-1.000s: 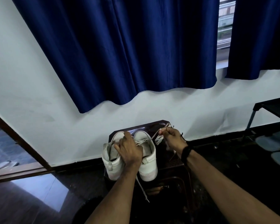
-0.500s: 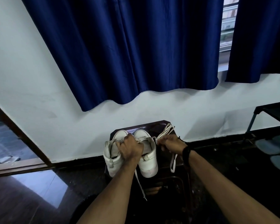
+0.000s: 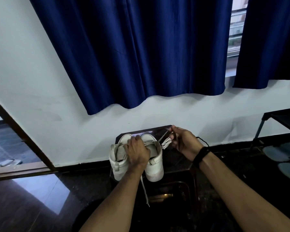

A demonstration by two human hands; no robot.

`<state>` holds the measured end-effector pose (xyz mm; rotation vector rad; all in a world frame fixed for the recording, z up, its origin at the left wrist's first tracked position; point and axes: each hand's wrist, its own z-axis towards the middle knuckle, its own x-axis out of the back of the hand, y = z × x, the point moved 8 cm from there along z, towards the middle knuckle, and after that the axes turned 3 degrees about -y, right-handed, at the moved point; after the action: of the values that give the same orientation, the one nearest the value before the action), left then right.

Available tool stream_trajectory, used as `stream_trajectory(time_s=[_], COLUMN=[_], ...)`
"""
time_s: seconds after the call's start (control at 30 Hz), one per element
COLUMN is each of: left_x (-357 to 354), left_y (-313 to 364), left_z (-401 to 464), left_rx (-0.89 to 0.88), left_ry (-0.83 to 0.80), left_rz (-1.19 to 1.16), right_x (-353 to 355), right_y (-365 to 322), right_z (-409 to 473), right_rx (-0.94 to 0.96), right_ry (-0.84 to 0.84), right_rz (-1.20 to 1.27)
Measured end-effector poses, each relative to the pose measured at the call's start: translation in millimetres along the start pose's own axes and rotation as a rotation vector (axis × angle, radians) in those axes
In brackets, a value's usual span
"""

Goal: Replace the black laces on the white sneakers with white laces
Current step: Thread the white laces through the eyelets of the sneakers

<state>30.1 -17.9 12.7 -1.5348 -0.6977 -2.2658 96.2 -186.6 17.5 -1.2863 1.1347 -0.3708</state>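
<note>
Left hand (image 3: 137,152): laid over the pair of white low-top leather sneakers (image 3: 153,162), fingers curled down over the collars where the two shoes meet; whether a lace is pinched beneath cannot be told.
Right hand (image 3: 184,142): raised just right of the shoes, fingers closed on a bunched white flat shoelace (image 3: 166,143), whose loops hang from the grip.
Lace run: a taut strand is drawn from the right hand toward the right shoe's opening; a second loose white lace end (image 3: 145,190) dangles below the heels.
Black laces: none can be made out; lacing on the shoes looks pale, so the swap is judged well advanced.
Support: the sneakers are stood heels toward the camera on a small dark glossy tabletop (image 3: 159,131) set against a white wall.
Surroundings: dark blue fabric curtains (image 3: 141,52) hang above; a black wristband (image 3: 200,154) is worn on the right wrist.
Risk: a hard pull could drag the shoes off the edge if the left hand's hold eases; the bundle could tangle.
</note>
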Motion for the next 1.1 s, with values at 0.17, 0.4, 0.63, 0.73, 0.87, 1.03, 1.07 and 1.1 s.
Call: stream_trajectory(time_s=[0.17, 0.4, 0.63, 0.73, 0.87, 1.03, 1.07, 1.1], left_x=[16, -16, 20, 29, 29, 29, 28, 27], left_y=[41, 53, -5, -7, 11, 15, 9, 0], left_z=[-8, -41, 5, 11, 10, 16, 18, 19], left_rx=[-0.204, 0.072, -0.06, -0.107, -0.199, -0.071, -0.008, 0.071], left_ry=[0.014, -0.981, -0.748, -0.67, -0.633, -0.491, -0.47, -0.431], left_rz=[-0.817, -1.286, -0.894, -0.797, -0.75, -0.853, -0.899, -0.938], right_x=[-22, -13, 21, 27, -17, -58, -55, -53], right_y=[-7, -16, 11, 25, -12, 23, 25, 22], right_z=[6, 17, 16, 6, -14, 10, 16, 16], right_rx=[0.012, 0.105, -0.048, -0.254, 0.229, 0.106, 0.178, 0.232], right_ry=[-0.107, 0.072, 0.13, 0.053, 0.039, -0.351, -0.307, -0.249], right_rz=[0.182, 0.076, -0.358, -1.06, -1.293, -0.765, -0.787, -0.789])
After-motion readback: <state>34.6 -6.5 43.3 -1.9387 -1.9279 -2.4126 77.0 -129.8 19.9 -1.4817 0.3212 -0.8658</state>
